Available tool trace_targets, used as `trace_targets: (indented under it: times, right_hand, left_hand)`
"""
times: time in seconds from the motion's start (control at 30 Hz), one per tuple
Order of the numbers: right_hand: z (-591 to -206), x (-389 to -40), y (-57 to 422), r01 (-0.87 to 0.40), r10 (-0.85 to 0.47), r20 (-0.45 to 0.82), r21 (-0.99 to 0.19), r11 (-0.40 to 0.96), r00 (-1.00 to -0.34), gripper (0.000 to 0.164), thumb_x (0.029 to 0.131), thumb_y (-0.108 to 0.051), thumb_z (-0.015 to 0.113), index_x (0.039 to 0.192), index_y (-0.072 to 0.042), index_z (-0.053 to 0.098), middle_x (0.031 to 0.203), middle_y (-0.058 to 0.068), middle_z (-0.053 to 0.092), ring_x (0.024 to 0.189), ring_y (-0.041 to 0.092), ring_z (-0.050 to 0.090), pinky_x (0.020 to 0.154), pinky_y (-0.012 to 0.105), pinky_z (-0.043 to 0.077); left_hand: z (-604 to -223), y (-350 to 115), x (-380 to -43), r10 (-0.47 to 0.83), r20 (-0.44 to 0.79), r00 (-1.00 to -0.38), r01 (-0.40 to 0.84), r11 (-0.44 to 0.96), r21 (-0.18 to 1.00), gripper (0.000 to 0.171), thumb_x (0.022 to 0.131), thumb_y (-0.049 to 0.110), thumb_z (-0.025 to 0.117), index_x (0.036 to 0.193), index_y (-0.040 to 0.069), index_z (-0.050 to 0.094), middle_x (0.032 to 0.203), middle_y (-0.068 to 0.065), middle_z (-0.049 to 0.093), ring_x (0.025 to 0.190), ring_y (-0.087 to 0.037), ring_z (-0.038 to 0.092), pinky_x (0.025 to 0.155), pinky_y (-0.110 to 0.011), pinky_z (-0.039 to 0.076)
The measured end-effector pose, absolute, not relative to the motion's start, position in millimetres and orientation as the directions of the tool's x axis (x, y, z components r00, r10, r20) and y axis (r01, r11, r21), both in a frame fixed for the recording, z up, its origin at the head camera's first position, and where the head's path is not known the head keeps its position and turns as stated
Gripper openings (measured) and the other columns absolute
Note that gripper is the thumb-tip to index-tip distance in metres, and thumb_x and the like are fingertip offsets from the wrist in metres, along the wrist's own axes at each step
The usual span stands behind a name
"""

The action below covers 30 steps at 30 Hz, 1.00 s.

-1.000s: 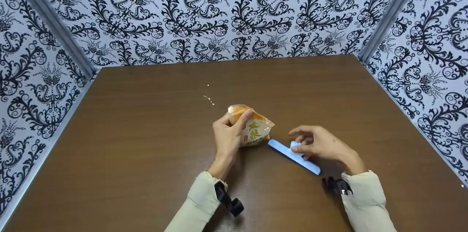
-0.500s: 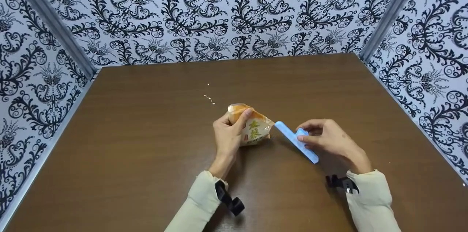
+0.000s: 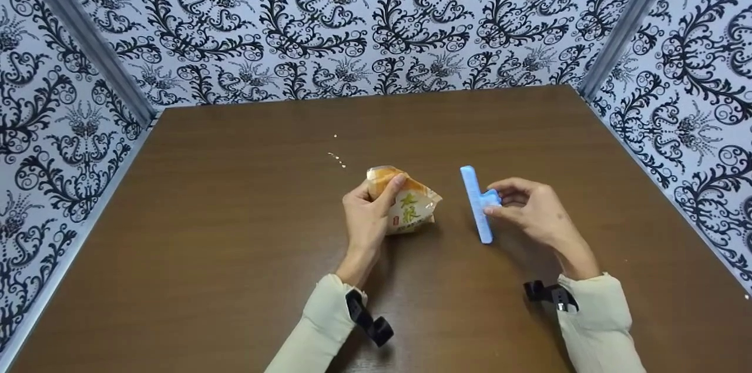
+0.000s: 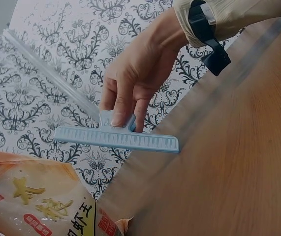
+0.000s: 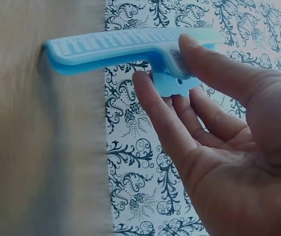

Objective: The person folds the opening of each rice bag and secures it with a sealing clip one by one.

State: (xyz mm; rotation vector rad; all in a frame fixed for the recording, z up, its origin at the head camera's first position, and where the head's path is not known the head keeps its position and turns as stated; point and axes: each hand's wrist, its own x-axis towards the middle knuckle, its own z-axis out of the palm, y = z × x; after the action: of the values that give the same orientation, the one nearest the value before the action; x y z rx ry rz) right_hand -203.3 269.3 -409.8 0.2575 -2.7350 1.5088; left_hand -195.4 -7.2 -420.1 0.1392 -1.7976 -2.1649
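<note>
While the left fingers (image 3: 390, 191) still grip the bag (image 3: 410, 209), the right fingers (image 5: 164, 115) have turned the blue clip (image 3: 473, 200) they pinch.

Can count one left hand (image 3: 365, 217) and one right hand (image 3: 540, 214) (two hands in all), one printed bag (image 3: 410, 209), one blue clip (image 3: 476, 205), two pale sleeves (image 3: 320, 317), two black wrist devices (image 3: 380, 332), one tabletop (image 3: 235, 232), three patterned walls (image 3: 364, 20) and two grey corner posts (image 3: 87, 38). Can also spot several crumbs (image 3: 343, 165), too small to number surely.

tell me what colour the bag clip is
The bag clip is light blue, showing best in the right wrist view.
</note>
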Motion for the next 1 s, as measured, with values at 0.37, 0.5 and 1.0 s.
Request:
trace_targets:
  times: [0.37,0.5,1.0]
  right_hand:
    - [-403,-198,269,-0.201,-0.205,0.090,-0.754,0.625,-0.975,0.032,0.085,-0.021,0.088,0.110,-0.004,0.076,0.096,0.010,0.075,0.081,0.009,0.065,0.073,0.018,0.054]
    - [-401,-196,266,-0.211,-0.235,0.079,-0.760,0.615,-0.969,0.029,0.083,-0.018,0.090,0.104,-0.005,0.077,0.090,0.008,0.071,0.078,0.009,0.063,0.072,0.019,0.052]
    - [-398,-190,264,-0.227,-0.263,0.078,-0.766,0.602,-0.962,0.020,0.078,-0.015,0.092,0.093,-0.008,0.079,0.081,0.006,0.070,0.071,0.013,0.061,0.064,0.023,0.051]
  left_hand:
    - [-419,-7,-196,-0.313,0.127,-0.941,0.185,-0.162,0.969,0.030,0.087,0.016,0.085,0.066,0.010,0.065,0.063,0.007,0.059,0.062,-0.009,0.058,0.057,-0.023,0.049]
    - [-419,-7,-197,-0.323,0.137,-0.936,0.194,-0.151,0.969,0.035,0.087,0.016,0.086,0.061,0.014,0.061,0.062,0.007,0.058,0.062,-0.008,0.057,0.057,-0.023,0.047]
    - [-421,-6,-197,-0.324,0.107,-0.940,0.169,-0.169,0.971,0.033,0.088,0.017,0.085,0.064,0.012,0.062,0.062,0.007,0.058,0.061,-0.009,0.058,0.057,-0.023,0.049]
